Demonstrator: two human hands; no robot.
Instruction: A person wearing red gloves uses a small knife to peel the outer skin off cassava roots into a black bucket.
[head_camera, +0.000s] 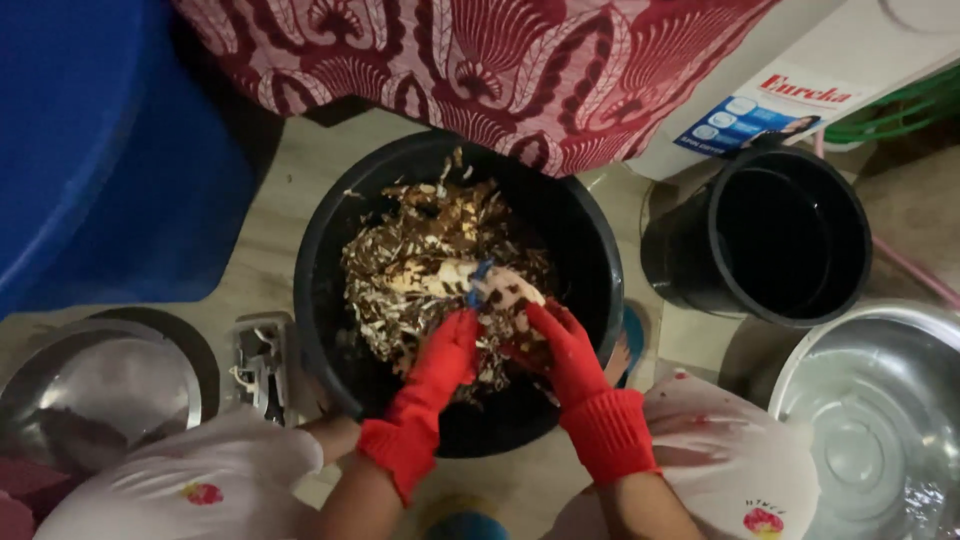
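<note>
At the far left a blue plastic barrel (90, 150) stands on the floor (300, 190), and below it a steel bowl (100, 390) holds a little water; just right of that bowl a small grey tray (262, 365) carries some dark scraps. In the middle sits a large black tub (330, 300), its bottom heaped with brown and pale peelings (420, 260), which suggests that a good deal of peeling is already done. Over that heap the left hand (440, 360), in a red glove, closes its grip on a blue-handled peeler (479, 284) laid against a pale, partly peeled root (500, 292). The right hand (560, 345), also red-gloved, wraps its grip round the same root from the right and holds it above the tub. The root shows mostly pale flesh with brown patches of skin left, so by my judgement this piece is largely stripped but not finished. Behind the tub hangs a red-and-white patterned cloth (480, 60). To the right stands a black bucket (770, 235), its inside too dark to read, and at the far right a steel basin (870, 420) holds clear water with no peeled pieces visible in it. How many roots remain cannot be told.
</note>
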